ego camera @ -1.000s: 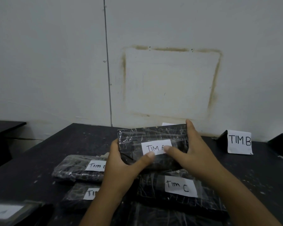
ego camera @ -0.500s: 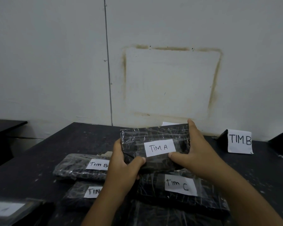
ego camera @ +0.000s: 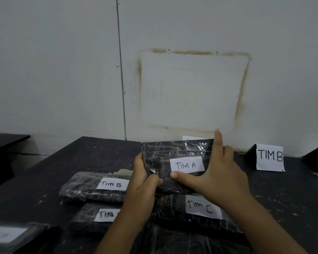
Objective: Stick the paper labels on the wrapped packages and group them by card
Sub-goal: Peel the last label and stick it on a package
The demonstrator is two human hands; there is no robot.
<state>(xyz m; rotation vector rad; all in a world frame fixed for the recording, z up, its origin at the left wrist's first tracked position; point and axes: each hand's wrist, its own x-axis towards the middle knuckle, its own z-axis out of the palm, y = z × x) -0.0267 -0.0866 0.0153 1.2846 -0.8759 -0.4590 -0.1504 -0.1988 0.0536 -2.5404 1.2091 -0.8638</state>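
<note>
Above the dark desk (ego camera: pixel 62 162), we hold the TIM A package (ego camera: pixel 173 153) upright. Our left hand (ego camera: pixel 143 187) grips its left edge. Our right hand (ego camera: pixel 218 173) clasps its right edge, thumb just under the label (ego camera: pixel 186 165). Beneath lie the Tim B package (ego camera: pixel 84 186) and the Tim C package (ego camera: pixel 173 213). The TIM B card (ego camera: pixel 269 157) stands by the wall to the right.

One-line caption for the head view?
Left hand and right hand hold the TIM A package over the TIM C package.

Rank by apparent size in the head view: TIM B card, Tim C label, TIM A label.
1. Tim C label and TIM B card: about alike, and the label is nearer the camera, so unranked.
2. TIM A label: smallest.
</note>
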